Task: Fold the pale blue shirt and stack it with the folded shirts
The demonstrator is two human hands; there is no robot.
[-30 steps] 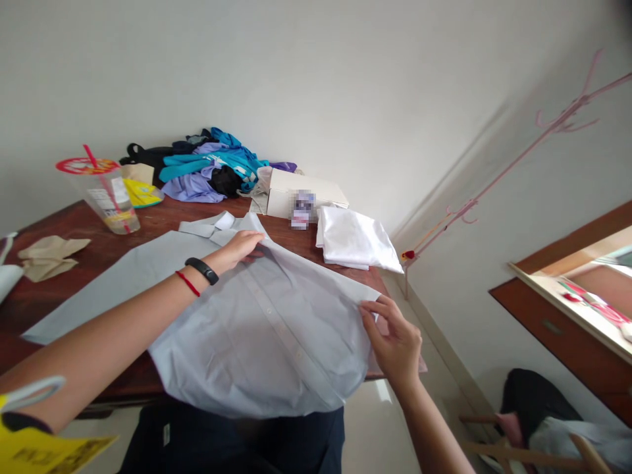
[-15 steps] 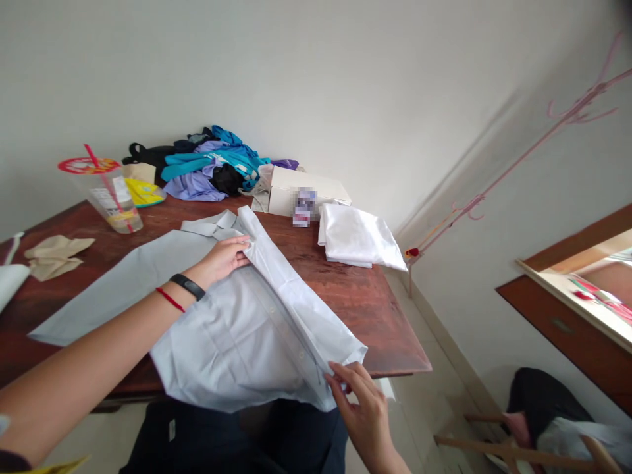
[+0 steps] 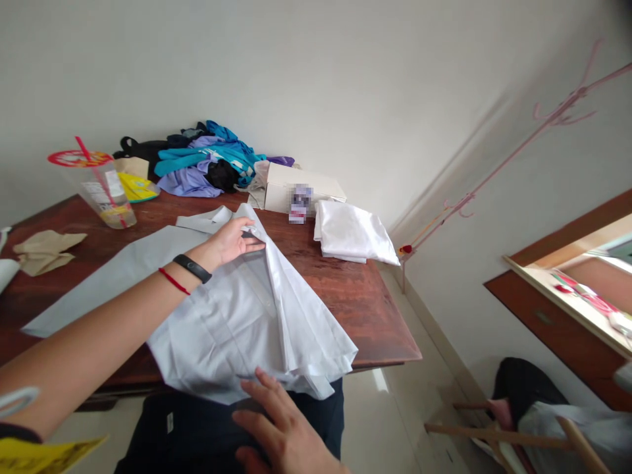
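While the left hand is lying on the pale blue shirt just below its collar, the fingers are reaching out almost straight to the top of the folded-over side panel. Whether the thumb is nipping the cloth or only pressing on it cannot be told. The right hand is hovering wide open, palm down and fingers spread. It is gripping nothing, and its fingertips are just meeting the hem where the shirt is drooping over the near edge of the table.

The shirt is lying face down along the table, one sleeve stretching out flat to the left and the right side doubled over the back in loose ripples.

Doing this fold well seems to depend on the upper hand acting as an anchor, so that the crease is running straight from shoulder to hem rather than slanting. The open hand is probably best used flat, sweeping along the panel to press the ripples out. Since the hem is hanging off the table, the overhanging part is likely pulling the fold askew, and sliding the shirt further on would help.

A folded white cloth and a white box are sitting well apart behind.
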